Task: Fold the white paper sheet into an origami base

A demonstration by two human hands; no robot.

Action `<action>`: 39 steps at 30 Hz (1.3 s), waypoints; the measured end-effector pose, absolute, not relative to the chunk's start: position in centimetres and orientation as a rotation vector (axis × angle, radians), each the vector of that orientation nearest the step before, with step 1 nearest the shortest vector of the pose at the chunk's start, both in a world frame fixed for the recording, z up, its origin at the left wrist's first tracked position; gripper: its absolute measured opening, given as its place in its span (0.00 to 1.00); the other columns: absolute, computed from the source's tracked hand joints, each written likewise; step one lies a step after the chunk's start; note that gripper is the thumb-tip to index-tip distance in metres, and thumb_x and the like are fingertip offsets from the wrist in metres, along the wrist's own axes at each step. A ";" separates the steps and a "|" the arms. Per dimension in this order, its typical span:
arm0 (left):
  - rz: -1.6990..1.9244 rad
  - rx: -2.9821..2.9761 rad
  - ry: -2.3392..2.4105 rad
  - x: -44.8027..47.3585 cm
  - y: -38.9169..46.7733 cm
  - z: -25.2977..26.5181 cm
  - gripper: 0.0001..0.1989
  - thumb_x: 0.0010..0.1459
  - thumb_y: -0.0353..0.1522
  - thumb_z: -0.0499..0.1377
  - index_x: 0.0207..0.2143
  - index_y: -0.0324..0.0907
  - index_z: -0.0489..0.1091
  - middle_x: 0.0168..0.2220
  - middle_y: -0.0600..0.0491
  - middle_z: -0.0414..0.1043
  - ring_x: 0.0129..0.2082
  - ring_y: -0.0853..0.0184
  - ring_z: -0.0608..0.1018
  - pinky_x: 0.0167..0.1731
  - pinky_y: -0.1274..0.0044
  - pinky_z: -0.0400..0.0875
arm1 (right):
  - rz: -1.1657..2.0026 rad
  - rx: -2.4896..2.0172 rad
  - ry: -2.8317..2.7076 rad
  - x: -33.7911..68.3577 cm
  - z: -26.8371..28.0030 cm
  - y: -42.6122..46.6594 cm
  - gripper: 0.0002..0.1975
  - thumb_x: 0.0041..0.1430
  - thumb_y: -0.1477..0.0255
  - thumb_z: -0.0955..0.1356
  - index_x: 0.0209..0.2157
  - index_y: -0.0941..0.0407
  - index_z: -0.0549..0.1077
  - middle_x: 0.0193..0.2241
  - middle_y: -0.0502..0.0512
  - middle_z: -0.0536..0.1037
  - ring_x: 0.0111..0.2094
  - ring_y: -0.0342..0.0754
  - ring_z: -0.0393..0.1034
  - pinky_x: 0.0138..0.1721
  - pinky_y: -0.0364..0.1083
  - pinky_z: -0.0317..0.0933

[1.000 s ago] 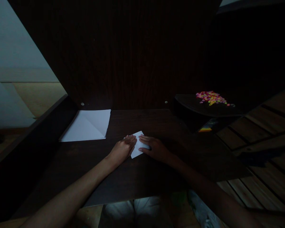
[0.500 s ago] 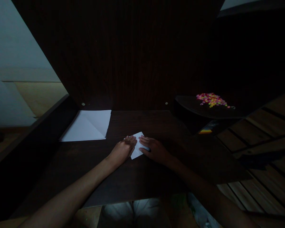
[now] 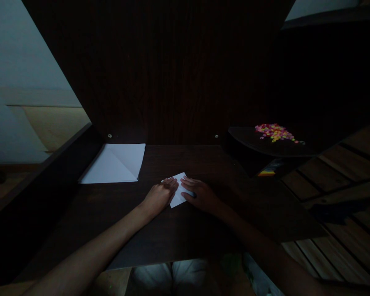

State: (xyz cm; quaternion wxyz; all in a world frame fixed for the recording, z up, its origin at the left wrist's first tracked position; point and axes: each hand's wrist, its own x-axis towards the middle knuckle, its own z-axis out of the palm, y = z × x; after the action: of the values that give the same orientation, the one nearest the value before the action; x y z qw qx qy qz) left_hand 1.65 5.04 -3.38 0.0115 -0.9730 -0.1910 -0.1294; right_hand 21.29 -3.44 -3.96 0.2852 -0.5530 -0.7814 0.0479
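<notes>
A small folded piece of white paper [image 3: 178,199] lies flat on the dark wooden desk [image 3: 160,242], in front of me. Across its left part rests my left hand [image 3: 160,195], palm down with the fingers laid flat. My right hand [image 3: 202,195] lies on the right part, its fingers stretched over the sheet and the thumb slightly apart. The fingertips of both hands are close together near the paper's middle. Both hands cover portions of the paper, so its full outline is hidden.
A stack of white paper sheets [image 3: 114,164], the top one creased, sits at the desk's back left. On a curved dark shelf [image 3: 249,144] to the right is a pile of small colourful pieces [image 3: 275,132]. A raised side panel [image 3: 49,164] borders the left.
Both hands stay on the folded paper in almost the same place. The whole view has shifted very slightly.
</notes>
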 end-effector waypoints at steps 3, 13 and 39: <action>-0.395 -3.041 -0.584 1.6 5.0 -3.3 0.14 0.65 0.26 0.51 0.51 0.37 0.68 0.55 0.43 0.71 0.56 0.60 0.74 0.56 0.69 0.69 | 0.056 -1.486 -2.094 20.9 -4.1 -3.4 0.20 0.61 0.69 0.66 0.54 0.59 0.72 0.54 0.64 0.74 0.58 0.55 0.66 0.60 0.58 0.59; -0.353 -3.069 -0.617 1.7 5.0 -3.4 0.16 0.64 0.25 0.52 0.53 0.37 0.67 0.55 0.41 0.71 0.54 0.59 0.75 0.55 0.69 0.70 | 0.042 -1.489 -2.231 20.0 -3.9 -3.4 0.22 0.66 0.69 0.62 0.57 0.64 0.68 0.58 0.68 0.68 0.63 0.57 0.57 0.63 0.61 0.54; -0.502 -2.968 -0.749 1.6 2.8 -4.2 0.22 0.62 0.27 0.48 0.57 0.27 0.61 0.56 0.32 0.67 0.61 0.50 0.67 0.58 0.60 0.64 | 0.162 -1.495 -2.275 20.6 -3.8 -3.2 0.23 0.66 0.68 0.63 0.59 0.63 0.66 0.60 0.69 0.65 0.64 0.57 0.55 0.64 0.64 0.48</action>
State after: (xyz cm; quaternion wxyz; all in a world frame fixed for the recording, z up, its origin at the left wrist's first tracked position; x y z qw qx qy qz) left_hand 1.59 2.77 -4.21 0.0198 -0.9566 -0.2413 -0.1619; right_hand 20.64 -3.20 -3.79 0.2059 -0.5366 -0.8163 0.0583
